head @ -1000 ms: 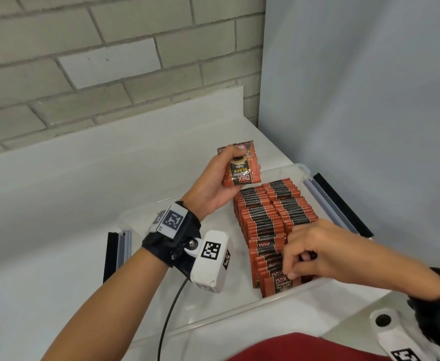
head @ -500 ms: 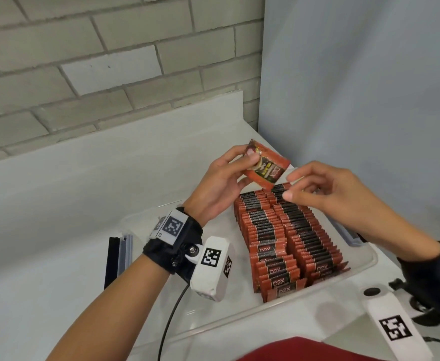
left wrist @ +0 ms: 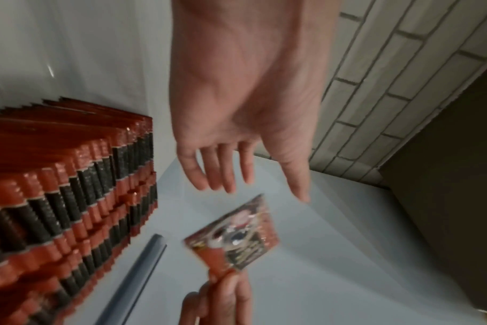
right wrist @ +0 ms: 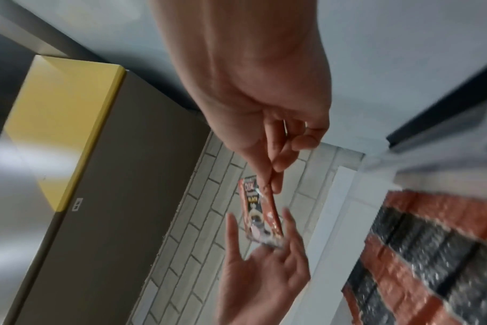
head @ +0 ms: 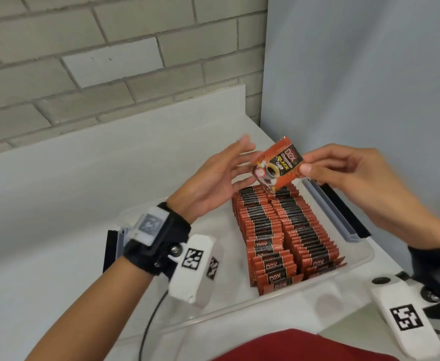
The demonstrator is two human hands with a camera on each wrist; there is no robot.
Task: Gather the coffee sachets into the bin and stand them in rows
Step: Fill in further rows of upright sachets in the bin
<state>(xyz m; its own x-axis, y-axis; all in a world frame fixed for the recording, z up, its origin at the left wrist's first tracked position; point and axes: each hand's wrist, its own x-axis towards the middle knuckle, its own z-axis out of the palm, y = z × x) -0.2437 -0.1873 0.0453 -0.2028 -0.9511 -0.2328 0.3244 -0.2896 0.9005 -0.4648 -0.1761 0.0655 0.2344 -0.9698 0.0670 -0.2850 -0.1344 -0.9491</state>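
Above the bin: a sachet pinched by the right hand.
Left hand spread, empty; best to turn it upright and slot it behind the standing rows.

Black wrist straps carry white camera pods — square black-and-white markers; red garment below.

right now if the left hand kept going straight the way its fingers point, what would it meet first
Probably the loose sachet pinched in the right hand: the open left hand points at it, fingertips close beside it. Depth is unclear, so it might slip just behind.
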